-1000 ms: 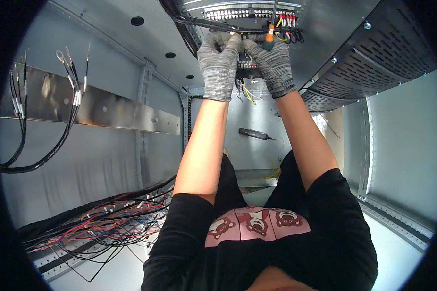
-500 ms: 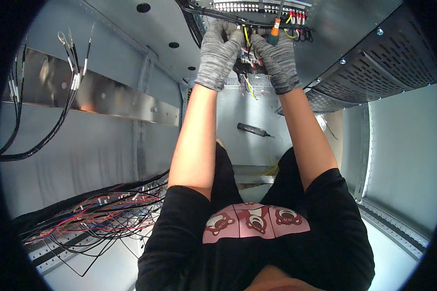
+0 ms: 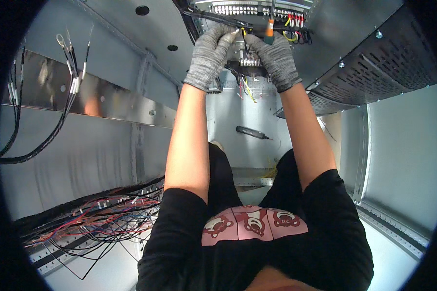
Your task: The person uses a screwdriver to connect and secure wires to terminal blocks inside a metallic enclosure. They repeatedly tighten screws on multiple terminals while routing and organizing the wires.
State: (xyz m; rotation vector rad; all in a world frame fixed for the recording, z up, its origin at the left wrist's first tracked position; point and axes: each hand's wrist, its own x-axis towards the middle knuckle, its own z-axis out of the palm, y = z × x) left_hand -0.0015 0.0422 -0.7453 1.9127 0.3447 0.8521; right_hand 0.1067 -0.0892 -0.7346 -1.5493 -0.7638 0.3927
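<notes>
Both my hands wear grey knit gloves and reach up to the wiring at the top of the picture. In my left hand (image 3: 209,56) the thumb and forefinger are pinched at a small white wire end (image 3: 237,31). My right hand (image 3: 276,59) is closed round a screwdriver (image 3: 270,28) with an orange and green handle, its shaft pointing away from me. The right fingertips come close to the left ones, beside a short yellow wire (image 3: 243,32). Between and below the hands sits a terminal block (image 3: 250,62), with loose yellow and red wires (image 3: 249,89) hanging under it.
A dark pen-shaped tool (image 3: 251,132) lies on the cabinet floor. Black cables with bare lugs (image 3: 75,85) stick out at the left. A thick bundle of coloured wires (image 3: 107,208) runs along the lower left. A slotted metal panel (image 3: 374,68) slants along the right.
My left hand has moved slightly left and down, uncovering more of the terminal block. The screwdriver has shifted a little left with my right hand.
</notes>
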